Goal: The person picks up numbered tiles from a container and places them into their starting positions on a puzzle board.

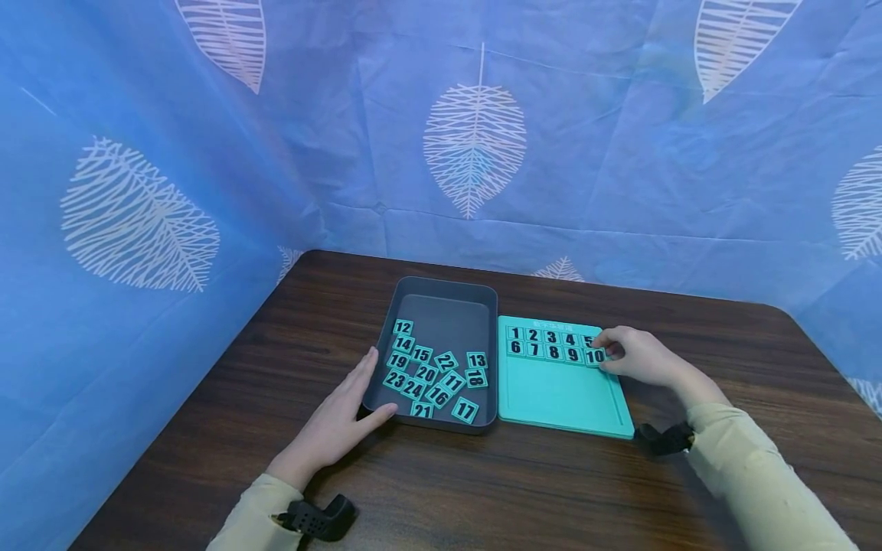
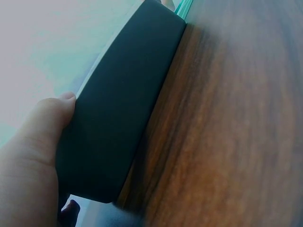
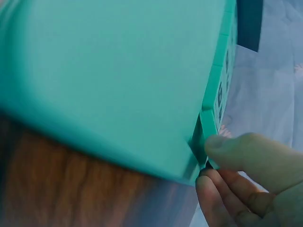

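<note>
Right hand (image 1: pixel 637 357) fingers pinch tile 10 (image 1: pixel 595 356) into board (image 1: pixel 561 398); left hand (image 1: pixel 342 417), fingers flat, steadies tray (image 1: pixel 441 302); next prob. needs tile 11 (image 1: pixel 452 380).

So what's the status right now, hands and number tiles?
Left hand flat against grey tray, steadying it. Right hand pinching tile 10 at the green board. Tiles 1 to 9 seated. Nothing in the way.

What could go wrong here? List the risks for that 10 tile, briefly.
1. The right hand pinches the 10 tile at the teal board's right edge; seen from the right wrist it sits tilted, so it may seat crooked or slip off.
2. Nudging could shift neighbouring tile 5.
</note>
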`<state>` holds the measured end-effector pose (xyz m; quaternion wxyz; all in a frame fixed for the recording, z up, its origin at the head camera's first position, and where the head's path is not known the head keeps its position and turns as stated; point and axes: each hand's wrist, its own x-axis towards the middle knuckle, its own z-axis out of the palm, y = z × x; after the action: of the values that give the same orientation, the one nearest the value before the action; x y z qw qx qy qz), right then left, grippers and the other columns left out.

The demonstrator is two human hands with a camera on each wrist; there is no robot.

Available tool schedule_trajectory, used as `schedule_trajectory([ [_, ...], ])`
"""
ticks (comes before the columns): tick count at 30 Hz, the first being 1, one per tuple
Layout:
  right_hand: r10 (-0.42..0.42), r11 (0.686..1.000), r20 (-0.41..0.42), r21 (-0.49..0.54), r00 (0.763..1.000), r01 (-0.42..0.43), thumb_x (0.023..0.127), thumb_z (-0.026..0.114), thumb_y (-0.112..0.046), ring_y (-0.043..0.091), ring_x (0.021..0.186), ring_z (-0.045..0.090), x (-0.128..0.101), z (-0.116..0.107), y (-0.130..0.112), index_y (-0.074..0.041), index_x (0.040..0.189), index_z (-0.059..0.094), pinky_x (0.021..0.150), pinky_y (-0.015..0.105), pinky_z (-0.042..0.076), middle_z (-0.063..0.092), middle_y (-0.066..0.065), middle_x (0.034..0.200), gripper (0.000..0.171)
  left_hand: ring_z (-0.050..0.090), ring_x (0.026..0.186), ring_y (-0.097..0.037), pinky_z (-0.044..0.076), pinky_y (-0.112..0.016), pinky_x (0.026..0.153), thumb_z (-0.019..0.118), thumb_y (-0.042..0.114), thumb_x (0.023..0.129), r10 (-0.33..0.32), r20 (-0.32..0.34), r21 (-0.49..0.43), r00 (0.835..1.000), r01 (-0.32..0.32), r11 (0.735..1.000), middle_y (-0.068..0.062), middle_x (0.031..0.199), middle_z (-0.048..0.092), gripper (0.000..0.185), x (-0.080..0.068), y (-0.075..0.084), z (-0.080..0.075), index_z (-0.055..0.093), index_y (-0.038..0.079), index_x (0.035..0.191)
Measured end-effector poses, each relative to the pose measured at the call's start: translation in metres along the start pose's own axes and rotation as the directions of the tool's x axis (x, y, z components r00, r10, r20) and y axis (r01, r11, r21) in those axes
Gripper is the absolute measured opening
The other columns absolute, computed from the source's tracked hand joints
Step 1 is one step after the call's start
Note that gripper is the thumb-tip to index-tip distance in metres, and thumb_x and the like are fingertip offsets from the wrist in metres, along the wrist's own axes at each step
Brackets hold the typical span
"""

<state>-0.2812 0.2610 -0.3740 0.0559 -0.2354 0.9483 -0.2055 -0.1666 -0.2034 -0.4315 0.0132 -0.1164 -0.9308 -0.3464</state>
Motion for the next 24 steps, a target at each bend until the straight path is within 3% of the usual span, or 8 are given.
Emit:
schedule_trajectory([
  [9,0.053,0.998,-0.079,0.035,0.996,-0.05,0.086,0.068,-0.007,0.034,0.097,0.056,-0.007,0.014,0.006,0.003,0.115,0.063,0.077,0.048,0.049,0.057,0.021,0.113,0.031,0.012,0.144,-0.022,0.023,-0.055,0.11,0.053,0.06,0.09,-0.01,0.008,0.001,1.0,0.01,1.0,-0.001,0.16,0.009,0.089,0.001,0.0,0.002,0.007,0.021,0.155],
  [24,0.058,0.996,-0.178,0.079,0.982,-0.045,0.087,0.067,-0.007,0.034,0.097,0.056,-0.015,0.024,0.008,0.002,0.119,0.063,0.077,0.049,0.05,0.056,0.021,0.117,0.033,0.012,0.144,-0.022,0.023,-0.056,0.109,0.053,0.06,0.09,-0.02,0.005,-0.013,1.0,0.021,1.0,0.001,0.16,0.009,0.088,0.0,0.0,0.002,0.007,0.023,0.155],
])
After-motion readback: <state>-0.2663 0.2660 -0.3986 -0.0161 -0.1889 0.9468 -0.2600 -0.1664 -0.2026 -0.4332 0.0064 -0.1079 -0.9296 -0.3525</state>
